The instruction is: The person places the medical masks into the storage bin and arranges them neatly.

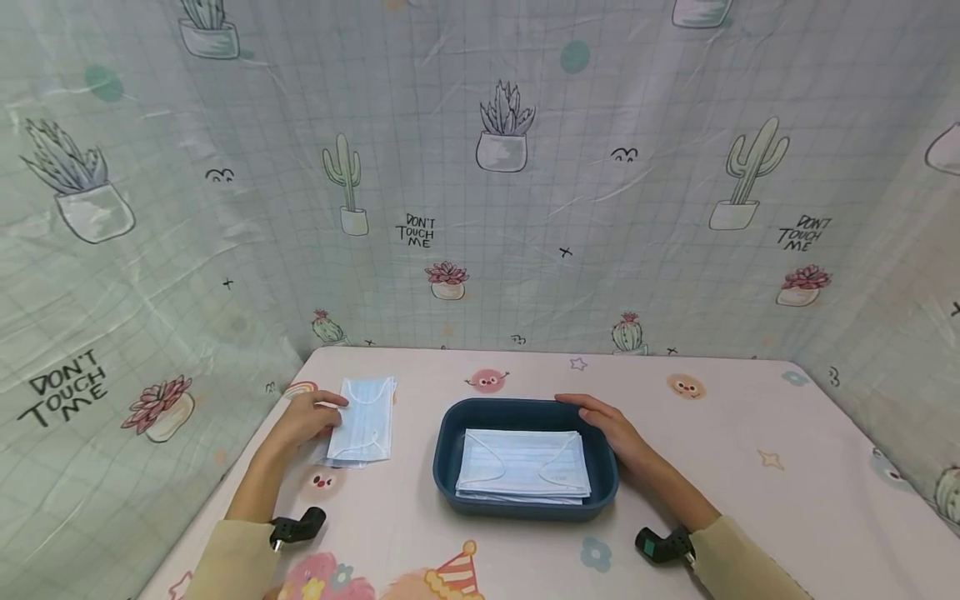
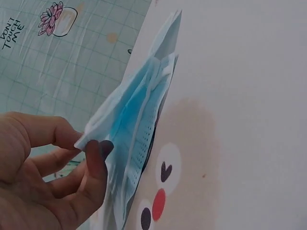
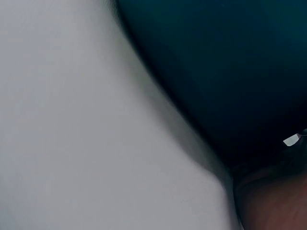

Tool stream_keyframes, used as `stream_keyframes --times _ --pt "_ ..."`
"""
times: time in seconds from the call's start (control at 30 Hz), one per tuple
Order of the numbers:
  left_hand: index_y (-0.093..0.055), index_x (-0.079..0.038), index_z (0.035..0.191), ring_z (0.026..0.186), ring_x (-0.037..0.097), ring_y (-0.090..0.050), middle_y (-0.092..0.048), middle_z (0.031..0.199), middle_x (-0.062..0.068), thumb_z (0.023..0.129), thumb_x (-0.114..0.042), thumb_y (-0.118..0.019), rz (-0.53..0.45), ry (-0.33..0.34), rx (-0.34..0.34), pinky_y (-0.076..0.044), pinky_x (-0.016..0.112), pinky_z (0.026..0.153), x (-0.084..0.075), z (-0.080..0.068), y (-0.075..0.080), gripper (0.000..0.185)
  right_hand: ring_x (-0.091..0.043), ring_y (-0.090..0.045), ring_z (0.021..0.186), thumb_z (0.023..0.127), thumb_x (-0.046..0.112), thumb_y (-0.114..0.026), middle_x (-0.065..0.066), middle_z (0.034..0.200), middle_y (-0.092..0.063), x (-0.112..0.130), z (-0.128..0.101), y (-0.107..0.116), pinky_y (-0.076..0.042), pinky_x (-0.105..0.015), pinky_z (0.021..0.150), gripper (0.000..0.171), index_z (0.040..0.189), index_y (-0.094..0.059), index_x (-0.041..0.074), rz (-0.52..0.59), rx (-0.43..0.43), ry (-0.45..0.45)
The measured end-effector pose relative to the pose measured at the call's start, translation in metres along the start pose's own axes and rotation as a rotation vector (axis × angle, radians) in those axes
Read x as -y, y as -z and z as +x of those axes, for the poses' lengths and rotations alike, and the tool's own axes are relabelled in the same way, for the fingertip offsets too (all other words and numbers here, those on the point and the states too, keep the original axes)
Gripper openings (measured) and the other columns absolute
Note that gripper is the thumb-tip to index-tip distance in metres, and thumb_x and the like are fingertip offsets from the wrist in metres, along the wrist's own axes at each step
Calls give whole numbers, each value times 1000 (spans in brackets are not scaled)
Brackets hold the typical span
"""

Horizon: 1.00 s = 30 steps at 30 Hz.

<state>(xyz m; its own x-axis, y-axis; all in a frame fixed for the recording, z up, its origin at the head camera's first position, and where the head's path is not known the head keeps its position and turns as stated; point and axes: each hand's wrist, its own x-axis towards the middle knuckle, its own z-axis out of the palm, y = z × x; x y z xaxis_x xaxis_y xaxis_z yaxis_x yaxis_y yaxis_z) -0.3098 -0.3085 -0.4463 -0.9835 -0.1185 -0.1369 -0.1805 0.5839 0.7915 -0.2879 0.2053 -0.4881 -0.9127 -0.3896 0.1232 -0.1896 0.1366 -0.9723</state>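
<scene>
On the left of the table, my left hand [image 1: 306,419] pinches the near edge of a light blue face mask [image 1: 364,417] between thumb and fingers. In the left wrist view, the pinched edge of the face mask [image 2: 112,108] is lifted, and another mask with a white ear loop shows beneath it. At the centre stands a dark blue plastic box [image 1: 444,454] with a stack of face masks [image 1: 522,467] lying flat inside. My right hand [image 1: 611,425] rests on the box's far right corner, its fingers stretched along the rim. The box's dark side [image 3: 216,72] fills much of the right wrist view.
A pale pink tablecloth [image 1: 720,467] with cartoon prints covers the table. Behind and at both sides hangs a printed curtain [image 1: 570,275] with cactus drawings. Black wrist camera mounts [image 1: 298,527] sit on both forearms.
</scene>
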Motion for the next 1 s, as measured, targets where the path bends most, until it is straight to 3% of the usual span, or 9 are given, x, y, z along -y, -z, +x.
stream_keyframes --times 0.17,0.43,0.77,1.0 --pt "-69 6 124 70 17 -50 -62 117 23 94 -8 -59 20 1 32 -44 27 61 6 0 0 35 13 -47 131 110 19 -35 -14 162 -45 0 -1 -1 -34 -7 106 45 151 -53 11 -1 -7 -1" --pt "-69 2 126 92 25 -55 -59 126 23 93 -6 -67 23 -12 -2 -48 29 67 9 1 -4 34 12 -47 131 110 18 -35 -13 161 -46 0 0 -1 -34 -8 106 44 150 -53 12 -8 -10 -1" --pt "-68 0 129 104 33 -58 -56 142 30 93 -4 -66 70 -85 -47 -50 29 68 3 -1 -4 36 11 -46 131 110 18 -35 -12 162 -45 1 0 -1 -35 -9 106 45 151 -53 12 2 -13 -18" --pt "-67 3 132 121 43 -58 -56 143 31 94 1 -61 57 -143 -108 -56 35 83 2 -1 -4 38 -4 -44 143 112 22 -34 -11 162 -45 1 0 -1 -35 -11 108 45 151 -52 12 12 -4 -30"
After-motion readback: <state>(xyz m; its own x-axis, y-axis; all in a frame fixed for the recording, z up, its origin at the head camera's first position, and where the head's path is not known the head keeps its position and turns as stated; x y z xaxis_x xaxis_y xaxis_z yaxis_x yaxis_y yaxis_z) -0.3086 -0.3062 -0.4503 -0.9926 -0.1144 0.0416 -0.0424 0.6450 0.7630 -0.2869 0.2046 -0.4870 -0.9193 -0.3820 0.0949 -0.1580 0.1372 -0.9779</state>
